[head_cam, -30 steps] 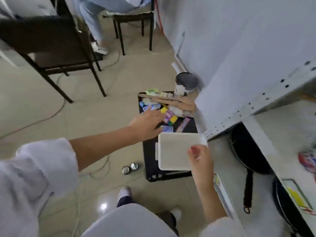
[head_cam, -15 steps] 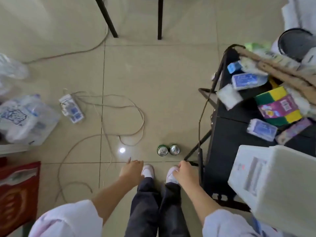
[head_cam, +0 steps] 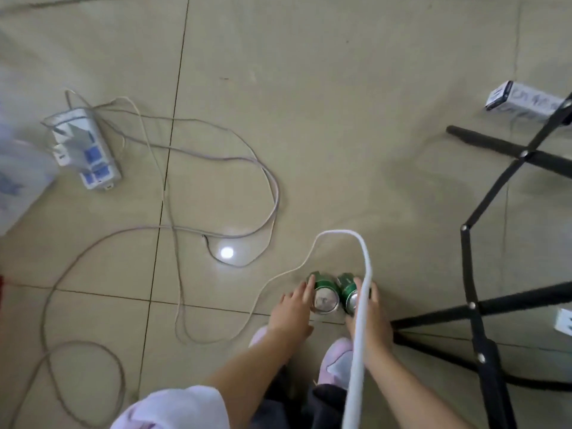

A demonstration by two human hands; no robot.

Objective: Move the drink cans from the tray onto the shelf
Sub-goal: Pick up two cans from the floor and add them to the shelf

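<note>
Two green drink cans with silver tops stand upright side by side on the tiled floor, just ahead of my shoes. My left hand (head_cam: pixel 291 314) lies with its fingers spread against the left side of the left can (head_cam: pixel 325 300). My right hand (head_cam: pixel 376 323) wraps the right can (head_cam: pixel 348 292), thumb between the cans and fingers on its far side. A thick white cable (head_cam: pixel 340 232) hangs across my right hand and partly hides that can. Neither a tray top nor a shelf is in view.
Thin grey cords (head_cam: pixel 216 159) loop over the floor from a white power strip (head_cam: pixel 83 150) at the left. A black folding stand's legs (head_cam: pixel 467 274) rise at the right, with a white box (head_cam: pixel 520 102) beyond. A plastic bag (head_cam: pixel 18 181) lies far left.
The view has dropped from the stand's cluttered top to the floor. Both hands have come down and forward from beside my legs onto the two cans.
</note>
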